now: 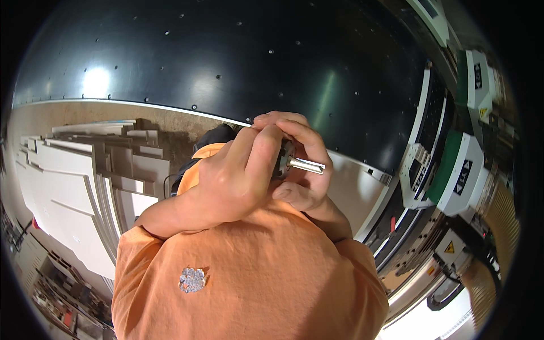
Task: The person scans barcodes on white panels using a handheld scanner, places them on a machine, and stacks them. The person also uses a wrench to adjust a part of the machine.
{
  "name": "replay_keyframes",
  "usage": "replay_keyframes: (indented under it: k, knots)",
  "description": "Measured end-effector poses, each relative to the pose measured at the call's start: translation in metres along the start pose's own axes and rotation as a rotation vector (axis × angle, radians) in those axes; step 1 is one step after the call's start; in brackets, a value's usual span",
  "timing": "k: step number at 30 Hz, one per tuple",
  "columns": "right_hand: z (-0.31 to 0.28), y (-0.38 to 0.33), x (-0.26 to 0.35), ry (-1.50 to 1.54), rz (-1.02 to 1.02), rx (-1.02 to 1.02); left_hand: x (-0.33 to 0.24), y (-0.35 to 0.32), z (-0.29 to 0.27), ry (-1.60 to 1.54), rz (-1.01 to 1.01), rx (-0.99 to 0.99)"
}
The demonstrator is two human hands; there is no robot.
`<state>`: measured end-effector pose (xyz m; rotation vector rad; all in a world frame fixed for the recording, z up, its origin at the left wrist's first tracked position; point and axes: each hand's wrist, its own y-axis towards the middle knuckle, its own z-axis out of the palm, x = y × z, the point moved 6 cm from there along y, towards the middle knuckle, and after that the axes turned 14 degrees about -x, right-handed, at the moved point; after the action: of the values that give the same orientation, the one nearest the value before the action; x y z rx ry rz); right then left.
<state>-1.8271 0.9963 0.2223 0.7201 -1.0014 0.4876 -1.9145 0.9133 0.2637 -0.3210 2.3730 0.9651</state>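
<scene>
Close in front of my chest, both hands are closed round a dark round tool holder (281,161). A shiny silver router bit (306,165) sticks out of it and points to the right. My left hand (243,170) grips the holder from the left, back of the hand toward me. Curling round from the far side and the right, my right hand (310,148) has its thumb below the bit. The fingers hide most of the holder, so its far end cannot be made out.
A large black machine table (226,62) dotted with small holes spans the far side. Leaning stacks of pale boards (62,187) stand at left. On the right are a machine rail (416,130) and white-and-green machine housings (456,173), with a ribbed hose (504,209) beside them.
</scene>
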Motion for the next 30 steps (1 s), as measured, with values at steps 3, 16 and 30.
replay_keyframes:
  k: [3,16,30]
  knots:
    - [0.002,-0.013,0.008,-0.107,-0.051,-0.073,-0.002,-0.006,-0.002,-0.044,0.092,0.003]
    - [-0.121,-0.166,0.065,-1.681,0.893,-0.376,0.095,-0.057,0.059,0.145,-0.145,0.535]
    - [-0.155,-0.19,0.082,-0.922,0.236,-0.753,-0.114,-0.065,0.2,-0.206,0.473,0.686]
